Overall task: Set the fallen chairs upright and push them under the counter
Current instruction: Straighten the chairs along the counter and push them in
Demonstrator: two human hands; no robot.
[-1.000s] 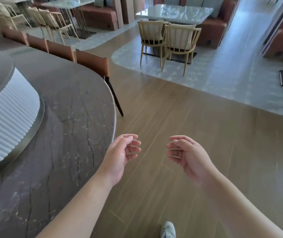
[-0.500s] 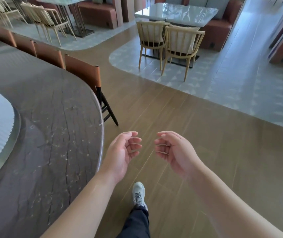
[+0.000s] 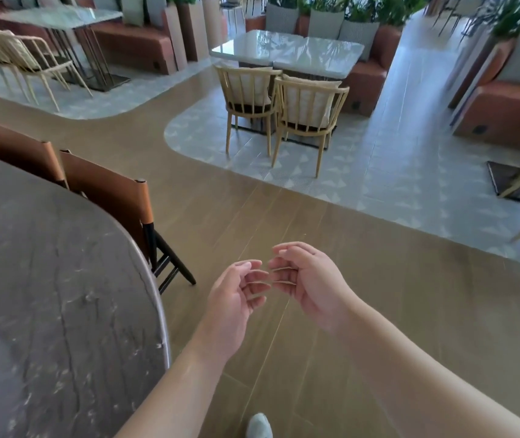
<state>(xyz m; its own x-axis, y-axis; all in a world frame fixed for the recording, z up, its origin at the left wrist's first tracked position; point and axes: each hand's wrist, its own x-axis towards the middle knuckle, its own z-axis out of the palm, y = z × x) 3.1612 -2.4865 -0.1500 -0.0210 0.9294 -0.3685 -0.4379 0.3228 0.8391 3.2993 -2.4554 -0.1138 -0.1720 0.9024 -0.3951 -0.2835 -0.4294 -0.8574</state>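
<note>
Your left hand [image 3: 236, 298] and right hand [image 3: 307, 284] hover empty with fingers loosely curled beside the dark stone counter [image 3: 50, 295], where upright leather-backed chairs [image 3: 107, 191] stand tucked in, likely stiff, fairly heavy, best gripped by the backrest's top edge.

Readable text: none anywhere in view.
Counter [image 3: 56, 279]: dark veined stone top, no lettering, no label.
Counter chairs [image 3: 107, 191]: brown backs, no tag or brand mark that I can make out.
Dining tables [image 3: 287, 49]: glossy pale tops, only reflections, no numbers or table signs.
Wooden chairs [image 3: 309, 112]: plain spindles and cushions, nothing written.
Floor [image 3: 362, 295]: plank lines and a triangle tile pattern, no markings to read.
Shoe [image 3: 258, 426]: blurred at the frame edge, any logo too unclear to tell.
</note>
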